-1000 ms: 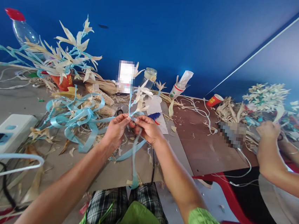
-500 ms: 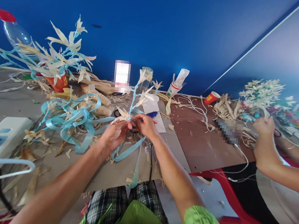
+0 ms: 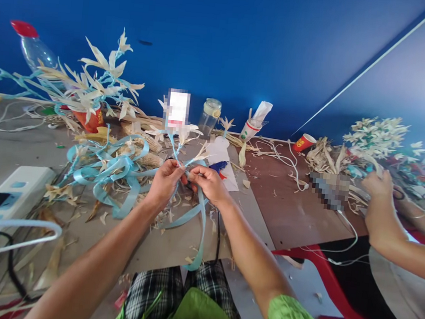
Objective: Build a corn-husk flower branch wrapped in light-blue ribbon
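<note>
My left hand pinches the lower stem of a corn-husk flower branch wrapped in light blue ribbon. Pale husk blossoms fan out above the fingers, and one points to the right. Close beside it, my right hand is closed at the fingertips on the light blue ribbon, whose loose end hangs past the table edge. Fingers partly cover the spot where ribbon meets stem. Left of my hands lies a tangled heap of the same ribbon with husk flowers among it. A blue glue gun rests behind my right hand.
Finished husk branches stand in a red cup at the back left, near a clear bottle with a red cap. A white power strip lies left. Behind are a jar and another paper cup. A co-worker's hands work at right.
The flower branch has turned and tilted left in my left hand, its blossoms now lower and spread wider. My right hand has shifted slightly right. The whole view has swung a little left.
</note>
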A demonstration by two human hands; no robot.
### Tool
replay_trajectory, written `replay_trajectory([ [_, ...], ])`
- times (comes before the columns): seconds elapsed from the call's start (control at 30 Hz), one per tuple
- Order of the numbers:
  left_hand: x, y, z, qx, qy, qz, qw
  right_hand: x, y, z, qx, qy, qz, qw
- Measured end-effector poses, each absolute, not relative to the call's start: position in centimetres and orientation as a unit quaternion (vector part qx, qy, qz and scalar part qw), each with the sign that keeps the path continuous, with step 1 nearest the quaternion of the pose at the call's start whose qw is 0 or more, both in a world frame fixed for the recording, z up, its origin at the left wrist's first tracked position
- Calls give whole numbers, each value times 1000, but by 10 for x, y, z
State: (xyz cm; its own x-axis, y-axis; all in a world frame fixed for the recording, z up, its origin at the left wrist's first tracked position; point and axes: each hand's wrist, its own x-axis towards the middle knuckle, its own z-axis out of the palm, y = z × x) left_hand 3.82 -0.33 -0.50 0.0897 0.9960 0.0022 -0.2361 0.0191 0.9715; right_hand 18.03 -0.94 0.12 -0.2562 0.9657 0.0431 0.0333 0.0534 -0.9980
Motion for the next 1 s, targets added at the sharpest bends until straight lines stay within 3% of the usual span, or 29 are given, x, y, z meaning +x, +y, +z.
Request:
replay_trajectory([
  [0.27,44,-4,-7,452,405,547,576,170,-16,0,-441,-605,436,499],
  [0.57,39,0,-9,466,430,527,565,169,-17,-6,-455,-661,344,488],
  [0.8,40,-1,-7,471,405,500,604,167,-12,-7,-456,-563,451,521],
  [1.0,33,4,-12,544,460,511,481,164,-11,-5,-459,-455,594,478],
])
